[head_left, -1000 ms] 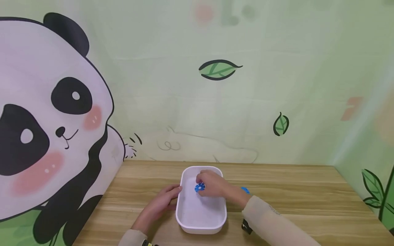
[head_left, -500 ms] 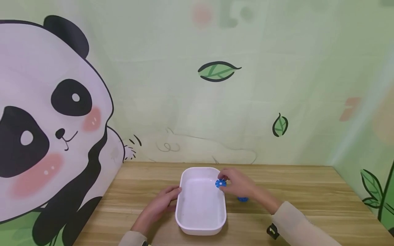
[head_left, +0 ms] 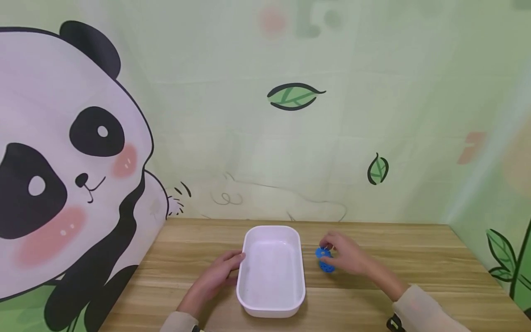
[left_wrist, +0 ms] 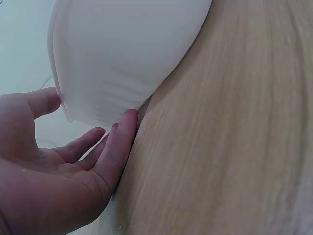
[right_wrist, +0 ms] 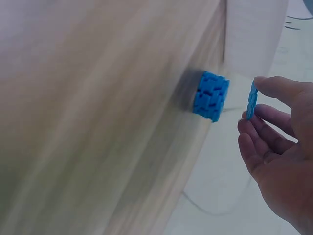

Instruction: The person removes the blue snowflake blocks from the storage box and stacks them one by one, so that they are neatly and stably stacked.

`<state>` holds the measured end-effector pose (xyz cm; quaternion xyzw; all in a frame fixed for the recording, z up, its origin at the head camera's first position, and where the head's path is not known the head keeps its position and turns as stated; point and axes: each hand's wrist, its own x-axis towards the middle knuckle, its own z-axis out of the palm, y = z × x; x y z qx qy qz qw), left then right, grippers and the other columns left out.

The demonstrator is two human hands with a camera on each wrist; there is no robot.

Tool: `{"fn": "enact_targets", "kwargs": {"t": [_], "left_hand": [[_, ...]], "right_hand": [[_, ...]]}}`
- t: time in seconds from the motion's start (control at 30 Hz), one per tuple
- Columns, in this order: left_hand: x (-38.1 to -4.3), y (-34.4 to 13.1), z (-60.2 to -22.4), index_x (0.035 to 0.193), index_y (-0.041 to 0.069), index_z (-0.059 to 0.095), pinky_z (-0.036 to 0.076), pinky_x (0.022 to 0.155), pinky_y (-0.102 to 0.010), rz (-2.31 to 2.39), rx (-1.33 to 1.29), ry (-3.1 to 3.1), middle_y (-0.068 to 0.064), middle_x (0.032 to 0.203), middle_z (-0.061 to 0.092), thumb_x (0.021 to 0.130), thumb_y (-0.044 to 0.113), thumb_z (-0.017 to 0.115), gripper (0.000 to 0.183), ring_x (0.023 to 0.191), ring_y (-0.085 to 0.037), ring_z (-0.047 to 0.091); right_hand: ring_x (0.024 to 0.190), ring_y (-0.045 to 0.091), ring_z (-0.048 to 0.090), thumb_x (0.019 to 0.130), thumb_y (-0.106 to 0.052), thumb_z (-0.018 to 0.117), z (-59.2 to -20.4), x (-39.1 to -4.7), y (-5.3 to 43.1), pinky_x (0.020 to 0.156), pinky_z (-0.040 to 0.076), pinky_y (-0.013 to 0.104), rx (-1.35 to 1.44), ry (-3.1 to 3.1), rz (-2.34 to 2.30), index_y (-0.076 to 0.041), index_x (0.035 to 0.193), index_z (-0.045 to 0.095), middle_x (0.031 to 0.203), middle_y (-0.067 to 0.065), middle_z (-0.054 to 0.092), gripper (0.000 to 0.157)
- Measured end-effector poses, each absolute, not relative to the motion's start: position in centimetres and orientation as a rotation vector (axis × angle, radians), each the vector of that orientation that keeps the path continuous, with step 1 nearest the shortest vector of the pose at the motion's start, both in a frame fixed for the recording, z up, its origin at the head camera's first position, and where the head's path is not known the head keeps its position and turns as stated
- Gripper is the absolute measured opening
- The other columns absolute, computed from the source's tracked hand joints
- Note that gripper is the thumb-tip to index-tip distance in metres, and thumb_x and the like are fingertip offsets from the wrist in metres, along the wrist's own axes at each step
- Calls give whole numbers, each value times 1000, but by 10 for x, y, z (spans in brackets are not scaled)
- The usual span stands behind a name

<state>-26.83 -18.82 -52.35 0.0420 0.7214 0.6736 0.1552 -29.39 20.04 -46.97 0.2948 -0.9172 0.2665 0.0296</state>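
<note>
Between thumb and fingertips, my right hand (head_left: 351, 256) pinches a thin blue snowflake disc (right_wrist: 252, 101). Just beneath it, on the wooden table, stands a short stack of blue snowflake discs (right_wrist: 211, 97), and a gap shows between disc and stack in the right wrist view. In the head view the held disc overlaps the stack's top. A white rectangular box (head_left: 271, 311) stands left of the stack, its inside bare. My left hand (head_left: 217, 273) rests against the box's left side, thumb at the rim and extended fingers (left_wrist: 117, 147) low along the outer wall.
The wooden table (head_left: 415, 267) reaches back to a green printed backdrop (head_left: 232, 115) with a large panda on it. A dark wrist strap (head_left: 395, 323) shows under the right sleeve (head_left: 423, 306).
My right hand has carried the blue disc from inside the box, over its right rim, to above the stack. The left hand and box have stayed in place.
</note>
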Motion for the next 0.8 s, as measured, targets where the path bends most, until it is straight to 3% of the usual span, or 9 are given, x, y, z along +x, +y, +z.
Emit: {"fn": "enact_targets", "kwargs": {"t": [0.8], "left_hand": [[-269,-188,-524,153,-10,43,59,99,-52,1924,104,2064,-31,146,56,109,42,58,69,135,-40,57]], "right_hand": [[99,22,66,90,-16,86,-494,-290,218,87,60,42,932,-2813,763,-4,112,73,106,1,69,27]]}}
